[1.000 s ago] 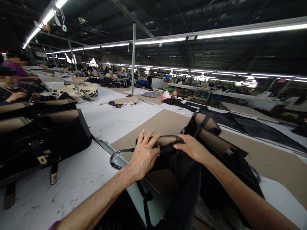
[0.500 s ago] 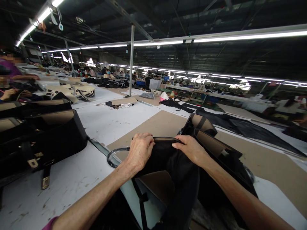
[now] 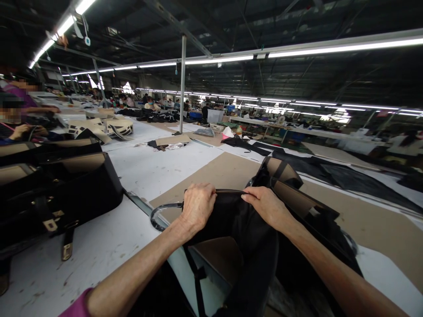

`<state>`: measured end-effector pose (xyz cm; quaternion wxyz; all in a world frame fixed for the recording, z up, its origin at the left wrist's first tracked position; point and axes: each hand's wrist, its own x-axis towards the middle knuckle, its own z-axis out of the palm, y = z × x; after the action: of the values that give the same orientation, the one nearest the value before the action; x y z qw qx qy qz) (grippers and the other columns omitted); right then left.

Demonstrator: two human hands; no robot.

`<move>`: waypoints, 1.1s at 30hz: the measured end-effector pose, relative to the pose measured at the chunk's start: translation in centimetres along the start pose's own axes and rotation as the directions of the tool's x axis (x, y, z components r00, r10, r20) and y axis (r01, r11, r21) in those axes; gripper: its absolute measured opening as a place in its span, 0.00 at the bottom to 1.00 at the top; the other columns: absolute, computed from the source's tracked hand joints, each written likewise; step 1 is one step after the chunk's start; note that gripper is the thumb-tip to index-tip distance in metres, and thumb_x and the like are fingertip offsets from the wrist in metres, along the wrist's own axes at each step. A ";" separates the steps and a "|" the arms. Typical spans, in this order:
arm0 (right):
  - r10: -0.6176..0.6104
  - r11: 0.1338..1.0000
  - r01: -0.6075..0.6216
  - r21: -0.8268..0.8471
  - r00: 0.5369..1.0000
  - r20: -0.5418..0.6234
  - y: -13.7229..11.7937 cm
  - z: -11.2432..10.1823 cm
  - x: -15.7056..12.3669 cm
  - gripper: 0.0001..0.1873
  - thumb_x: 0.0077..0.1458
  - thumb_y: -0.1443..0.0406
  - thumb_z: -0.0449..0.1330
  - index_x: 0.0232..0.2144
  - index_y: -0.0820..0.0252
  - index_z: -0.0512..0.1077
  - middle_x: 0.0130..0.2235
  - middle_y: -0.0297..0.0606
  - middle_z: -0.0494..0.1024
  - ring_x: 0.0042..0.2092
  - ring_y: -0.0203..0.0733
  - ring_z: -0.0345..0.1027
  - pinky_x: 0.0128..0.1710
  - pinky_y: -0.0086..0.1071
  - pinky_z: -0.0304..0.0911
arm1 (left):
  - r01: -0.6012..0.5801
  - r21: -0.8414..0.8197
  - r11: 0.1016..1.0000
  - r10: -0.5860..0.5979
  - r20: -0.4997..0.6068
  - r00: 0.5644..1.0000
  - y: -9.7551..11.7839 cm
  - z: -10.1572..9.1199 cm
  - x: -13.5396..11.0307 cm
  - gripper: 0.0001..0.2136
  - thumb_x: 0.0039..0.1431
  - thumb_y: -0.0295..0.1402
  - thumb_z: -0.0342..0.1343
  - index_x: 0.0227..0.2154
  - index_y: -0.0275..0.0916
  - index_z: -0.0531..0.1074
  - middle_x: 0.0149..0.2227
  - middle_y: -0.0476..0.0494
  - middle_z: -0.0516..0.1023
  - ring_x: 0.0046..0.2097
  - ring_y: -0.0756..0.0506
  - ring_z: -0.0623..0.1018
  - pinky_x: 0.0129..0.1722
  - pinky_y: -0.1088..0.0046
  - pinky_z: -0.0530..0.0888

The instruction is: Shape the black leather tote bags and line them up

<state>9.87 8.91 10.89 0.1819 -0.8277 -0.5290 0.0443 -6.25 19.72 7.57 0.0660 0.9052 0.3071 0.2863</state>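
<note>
In front of me is a black handbag (image 3: 231, 220), its upper edge stretched between my two hands. My left hand (image 3: 198, 206) is closed around the edge on the left, fingers curled over it. On the right, my right hand (image 3: 266, 206) pinches the same edge, thumb on the near side. A curved handle (image 3: 160, 216) in clear wrapping sticks out left of my left hand. Below my hands the brown inside (image 3: 220, 255) shows. Another black bag with a tan lining (image 3: 297, 198) lies just beyond my right hand.
Several black bags (image 3: 76, 189) with metal clasps stand at the left. Brown board (image 3: 211, 176) covers part of the white tabletop (image 3: 142, 158). Dark sheets (image 3: 343, 176) lie at the right, and a metal post (image 3: 182, 83) rises farther back. A co-worker's hands (image 3: 29, 131) show at far left.
The view has shifted slightly, so most things sit a little farther right. Both hands keep hold of the bag's edge; my left hand seems turned slightly more over it.
</note>
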 end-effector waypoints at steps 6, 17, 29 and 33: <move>0.031 1.000 -0.031 -0.004 0.999 0.012 -0.2 -0.2 0.0 0.12 0.51 0.58 0.49 0.23 0.56 0.68 0.24 0.31 0.70 0.30 0.37 0.62 0.27 0.27 0.50 | 0.057 -0.005 0.998 -0.057 0.017 0.998 0.1 0.0 0.3 0.05 0.53 0.30 0.49 0.25 0.41 0.68 0.28 0.50 0.74 0.32 0.48 0.71 0.30 0.74 0.61; -0.051 0.959 0.000 0.284 0.984 0.170 0.6 -0.5 1.0 0.11 0.47 0.59 0.52 0.27 0.59 0.70 0.25 0.31 0.71 0.29 0.37 0.64 0.28 0.28 0.54 | 0.091 0.015 0.996 -0.092 0.054 0.994 0.2 -0.3 0.6 0.03 0.53 0.32 0.49 0.28 0.42 0.67 0.26 0.51 0.74 0.30 0.47 0.73 0.27 0.75 0.61; -0.184 0.983 0.184 0.002 0.983 0.021 -0.3 -0.7 1.1 0.11 0.51 0.60 0.51 0.24 0.56 0.70 0.24 0.31 0.71 0.30 0.36 0.63 0.30 0.27 0.52 | -0.044 -0.086 0.995 0.047 0.040 0.998 -0.3 0.0 0.3 0.08 0.55 0.29 0.48 0.34 0.44 0.71 0.34 0.50 0.76 0.38 0.47 0.74 0.35 0.74 0.66; -0.206 0.968 0.203 -0.151 0.979 -0.003 -0.6 -0.6 1.1 0.14 0.53 0.60 0.50 0.20 0.57 0.67 0.21 0.31 0.67 0.26 0.34 0.59 0.28 0.27 0.49 | -0.146 -0.110 0.983 0.144 -0.026 0.989 -0.8 -0.5 -0.4 0.08 0.54 0.28 0.50 0.36 0.41 0.69 0.37 0.48 0.74 0.40 0.48 0.71 0.39 0.74 0.66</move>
<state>10.00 9.97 11.79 0.1278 -0.7806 -0.6115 -0.0225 -7.24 20.12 7.57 0.0929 0.9174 0.2244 0.3152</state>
